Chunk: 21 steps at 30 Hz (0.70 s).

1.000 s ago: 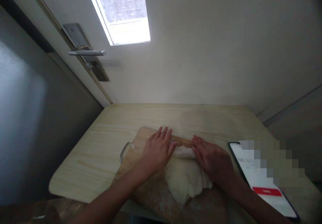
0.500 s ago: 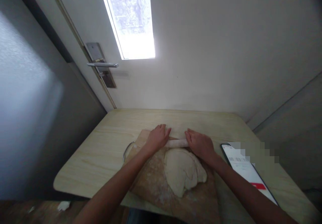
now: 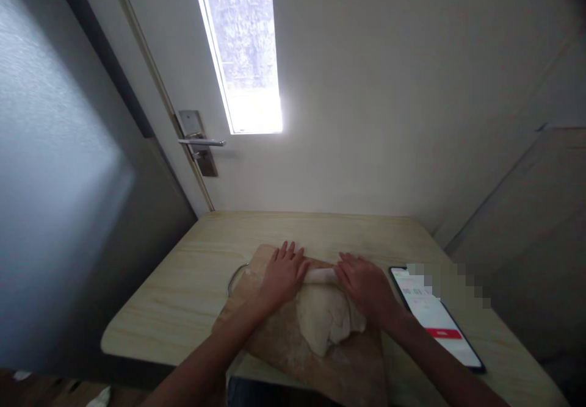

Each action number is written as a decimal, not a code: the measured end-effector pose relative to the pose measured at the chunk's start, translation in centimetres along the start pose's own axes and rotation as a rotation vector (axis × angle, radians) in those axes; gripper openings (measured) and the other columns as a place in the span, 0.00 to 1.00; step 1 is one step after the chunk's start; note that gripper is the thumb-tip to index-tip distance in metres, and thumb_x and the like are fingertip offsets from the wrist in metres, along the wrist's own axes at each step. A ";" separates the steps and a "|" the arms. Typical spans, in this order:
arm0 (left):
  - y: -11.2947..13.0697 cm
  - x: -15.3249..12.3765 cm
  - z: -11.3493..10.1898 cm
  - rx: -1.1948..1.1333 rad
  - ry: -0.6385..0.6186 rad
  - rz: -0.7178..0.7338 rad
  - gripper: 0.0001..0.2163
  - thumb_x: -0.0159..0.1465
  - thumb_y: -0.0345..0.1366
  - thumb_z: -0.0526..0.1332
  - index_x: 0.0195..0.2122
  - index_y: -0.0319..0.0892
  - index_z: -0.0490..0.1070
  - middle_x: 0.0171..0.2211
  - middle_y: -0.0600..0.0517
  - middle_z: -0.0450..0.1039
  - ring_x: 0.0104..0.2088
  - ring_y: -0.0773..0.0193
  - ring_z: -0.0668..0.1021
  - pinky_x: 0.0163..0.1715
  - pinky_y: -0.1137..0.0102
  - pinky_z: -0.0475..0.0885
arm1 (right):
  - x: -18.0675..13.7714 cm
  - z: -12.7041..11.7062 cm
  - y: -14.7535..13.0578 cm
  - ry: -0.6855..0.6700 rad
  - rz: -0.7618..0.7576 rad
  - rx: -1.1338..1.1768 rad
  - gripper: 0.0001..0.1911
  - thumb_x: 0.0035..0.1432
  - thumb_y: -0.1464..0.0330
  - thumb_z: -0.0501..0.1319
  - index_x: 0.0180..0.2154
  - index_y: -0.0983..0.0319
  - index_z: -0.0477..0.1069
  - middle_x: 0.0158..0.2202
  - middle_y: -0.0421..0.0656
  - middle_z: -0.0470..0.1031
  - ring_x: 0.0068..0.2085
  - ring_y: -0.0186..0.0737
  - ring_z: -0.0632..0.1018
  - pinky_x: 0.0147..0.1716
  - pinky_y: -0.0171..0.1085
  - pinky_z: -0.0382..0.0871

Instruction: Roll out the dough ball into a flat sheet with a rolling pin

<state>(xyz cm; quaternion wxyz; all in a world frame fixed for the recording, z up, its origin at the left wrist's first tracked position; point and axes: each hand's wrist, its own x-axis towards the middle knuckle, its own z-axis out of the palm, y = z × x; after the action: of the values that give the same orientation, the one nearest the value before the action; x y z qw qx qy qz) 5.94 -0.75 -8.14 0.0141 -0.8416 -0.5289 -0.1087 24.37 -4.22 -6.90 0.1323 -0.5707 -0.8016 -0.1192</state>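
A pale, floury rolling pin (image 3: 320, 276) lies across the far edge of a lump of dough (image 3: 324, 315). My left hand (image 3: 284, 273) is over the pin's left end, its fingers stretched forward and the palm on the pin. On the right end rests my right hand (image 3: 364, 282), fingers closer together and bent over it. The hands hide both ends of the pin. The dough is thick and uneven, with folds on its near right side. Under it is a wooden cutting board (image 3: 284, 349) dusted with flour, set at an angle.
A wire handle (image 3: 234, 279) sticks out from the board's far left corner. To the right on the pale wooden table (image 3: 169, 297) lies a phone (image 3: 439, 318) with a lit screen. Behind the table stands a door with a metal handle (image 3: 201, 143) and a bright window (image 3: 249, 53).
The head view has tilted up slightly, so the door handle and table sit lower. Both hands still rest on the rolling pin; the left fingers are now stretched out more.
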 end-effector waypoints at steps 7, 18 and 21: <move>1.4 -5.8 -1.6 0.011 -0.009 0.126 0.22 0.61 0.45 0.41 0.53 0.39 0.52 0.55 0.43 0.52 0.56 0.59 0.55 0.51 0.59 0.55 | -4.9 -2.2 -0.5 0.021 -0.106 0.109 0.16 0.56 0.67 0.47 0.43 0.62 0.66 0.43 0.46 0.71 0.42 0.38 0.71 0.37 0.38 0.66; 1.6 -2.7 -1.3 0.051 -0.036 0.046 0.20 0.61 0.44 0.42 0.51 0.40 0.58 0.52 0.45 0.59 0.54 0.57 0.59 0.51 0.59 0.55 | -2.9 0.8 -0.4 -0.041 0.072 0.091 0.19 0.56 0.65 0.44 0.44 0.65 0.66 0.46 0.48 0.68 0.45 0.42 0.69 0.41 0.41 0.63; 1.3 -1.4 -1.2 0.036 -0.070 0.048 0.21 0.61 0.45 0.41 0.52 0.42 0.56 0.53 0.47 0.58 0.54 0.58 0.59 0.50 0.60 0.57 | -1.7 1.1 -0.1 -0.093 0.083 0.067 0.20 0.57 0.65 0.43 0.46 0.65 0.65 0.47 0.47 0.67 0.45 0.41 0.69 0.42 0.40 0.63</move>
<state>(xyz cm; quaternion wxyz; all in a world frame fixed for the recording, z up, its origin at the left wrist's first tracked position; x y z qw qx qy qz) 6.29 -2.72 -7.15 0.0131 -0.8570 -0.5104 -0.0692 24.76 -5.36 -8.52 0.1190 -0.6035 -0.7861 -0.0601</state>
